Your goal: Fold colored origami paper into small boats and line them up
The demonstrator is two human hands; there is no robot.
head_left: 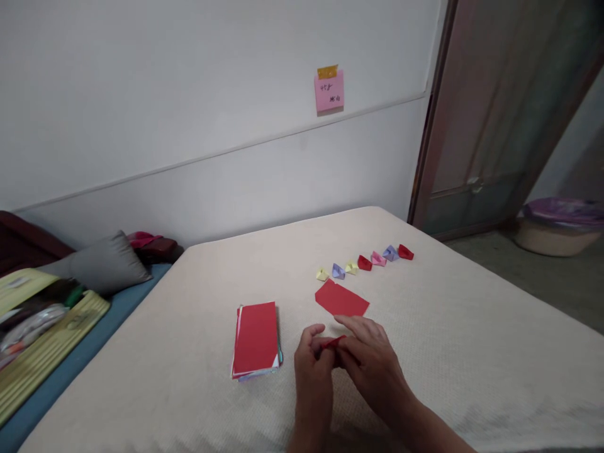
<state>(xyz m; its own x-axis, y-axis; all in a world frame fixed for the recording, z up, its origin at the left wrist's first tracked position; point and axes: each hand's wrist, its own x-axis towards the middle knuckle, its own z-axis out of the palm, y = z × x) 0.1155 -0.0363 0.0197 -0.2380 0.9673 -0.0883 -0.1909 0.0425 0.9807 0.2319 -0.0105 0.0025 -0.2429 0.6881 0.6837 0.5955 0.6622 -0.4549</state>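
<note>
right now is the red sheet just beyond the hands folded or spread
Spread: the red sheet lies flat, its broad face showing.

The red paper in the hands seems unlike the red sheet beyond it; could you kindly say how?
The red paper is held, while the red sheet lies flat on the cloth. The red paper shows only a small patch; the red sheet shows a broad face. Both look red.

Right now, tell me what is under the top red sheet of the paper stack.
Under the top red sheet, edges of other papers stick out, pale and bluish ones among them. The rest of those papers is covered, so their number and full colours cannot be told.
</note>
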